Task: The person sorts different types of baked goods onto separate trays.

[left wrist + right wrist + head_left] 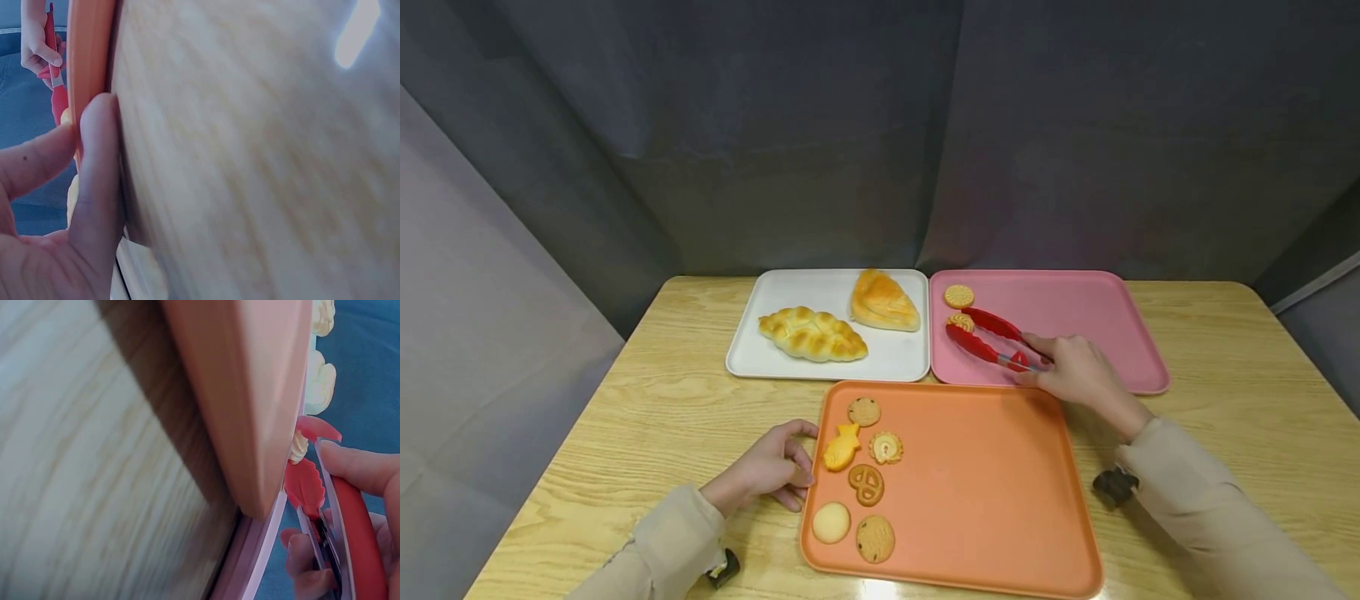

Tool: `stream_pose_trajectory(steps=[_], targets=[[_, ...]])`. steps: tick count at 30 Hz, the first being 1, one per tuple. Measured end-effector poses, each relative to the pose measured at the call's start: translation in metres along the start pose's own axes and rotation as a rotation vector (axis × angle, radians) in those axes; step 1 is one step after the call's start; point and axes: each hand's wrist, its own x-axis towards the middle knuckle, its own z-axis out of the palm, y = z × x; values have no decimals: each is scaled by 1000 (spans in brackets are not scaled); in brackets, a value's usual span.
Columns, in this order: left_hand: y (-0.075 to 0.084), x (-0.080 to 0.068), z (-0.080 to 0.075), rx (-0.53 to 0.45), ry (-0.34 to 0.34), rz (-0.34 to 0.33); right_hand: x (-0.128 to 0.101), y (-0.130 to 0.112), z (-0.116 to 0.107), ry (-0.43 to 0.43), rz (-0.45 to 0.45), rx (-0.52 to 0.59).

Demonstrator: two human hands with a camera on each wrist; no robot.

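table (647, 400): light wood, carries three trays packed edge to edge, so things move between them with short reaches

orange tray (985, 483), the landmark, nearest the person. six biscuits (861, 479) bunched in its left part, rest of it bare. white tray (895, 354) sits behind its left end with a braided loaf (812, 334) and a wedge-shaped bun (883, 301). pink tray (1075, 312) sits behind its right end

right hand (1078, 375) hovers just past the orange tray's back edge, over the pink tray. fingers (356, 469) curled round the handle end of red tongs (988, 336), thumb on top, probably for fine control of the squeeze

tongs point left, away from the hand. their tips straddle a small swirl biscuit (960, 322) at the pink tray's left end, arms not fully closed; can't tell if the biscuit is pinched or just bracketed. round biscuit (958, 296) lies just behind it, apart from the tongs

left hand (767, 471) rests on the table against the orange tray's left rim. fingers (100, 169) loosely curled, tips touching the rim, not gripping; looks like bracing the tray so it doesn't slide
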Motion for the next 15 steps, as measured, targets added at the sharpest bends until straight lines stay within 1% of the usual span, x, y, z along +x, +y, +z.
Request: stream_pose_trajectory(steps=[10,15], targets=[[1,0,1,4,15,-4,3,1,1,-39,30,22],[1,0,1,3,16,-6,2,-1,-1,-36,64,43]])
